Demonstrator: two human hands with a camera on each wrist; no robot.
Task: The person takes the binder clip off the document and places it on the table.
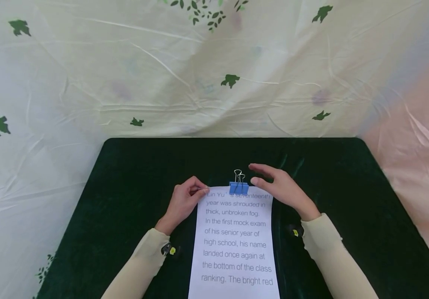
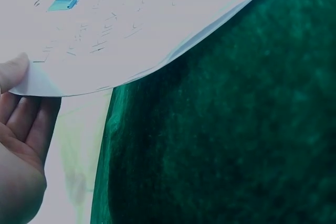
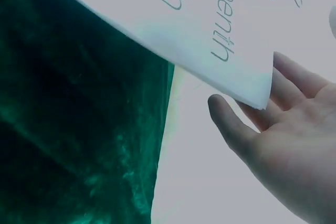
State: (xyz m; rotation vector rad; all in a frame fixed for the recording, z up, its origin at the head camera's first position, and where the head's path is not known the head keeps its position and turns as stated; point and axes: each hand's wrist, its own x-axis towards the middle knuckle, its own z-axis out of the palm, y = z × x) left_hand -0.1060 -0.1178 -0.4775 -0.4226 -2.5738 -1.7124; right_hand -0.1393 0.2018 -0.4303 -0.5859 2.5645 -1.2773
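A sheaf of white printed paper [image 1: 237,241] carries large grey English text. On its top edge sits a blue binder clip [image 1: 238,188], its silver wire handles standing up. The left hand [image 1: 184,201] pinches the paper's top left corner, thumb above and fingers below, as the left wrist view shows. Beside the clip, the right hand [image 1: 283,187] is spread, its thumb and index finger apart with nothing between them. In the right wrist view the paper's top right corner [image 3: 252,90] overlaps the right hand's fingers, and the thumb stands apart from the edge.
A dark green velvet-like cloth covers the table [image 1: 140,166]. Behind and around it hangs a pale curtain [image 1: 162,83] with green bird and leaf prints. Both wrists wear dark straps with small yellow-marked devices below the cream sleeves [image 1: 334,249].
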